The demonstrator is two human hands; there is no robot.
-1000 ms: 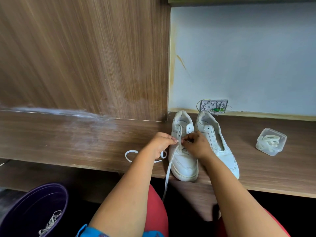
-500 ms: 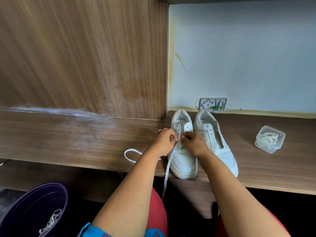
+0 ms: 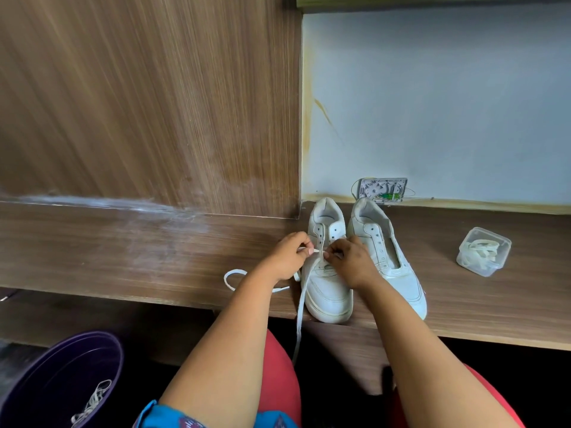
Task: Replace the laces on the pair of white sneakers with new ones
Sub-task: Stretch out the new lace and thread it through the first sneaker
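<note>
Left sneaker (image 3: 327,282): on the wooden bench (image 3: 123,254), toe at the near edge, touching the right sneaker (image 3: 392,257) beside it.
Left hand (image 3: 289,257): fingers curled, pinching the white lace (image 3: 301,307) end just left of the left sneaker's eyelets.
Right hand (image 3: 349,261): fingers curled over the left sneaker's tongue, pinching the lace there.
Lace: one part loops on the bench left of the left sneaker; another hangs over the bench edge.
Clear plastic box (image 3: 483,251): well right of the sneakers, holding coiled laces.
Purple bin (image 3: 37,384): below the bench, far left of the left sneaker, a lace inside.
</note>
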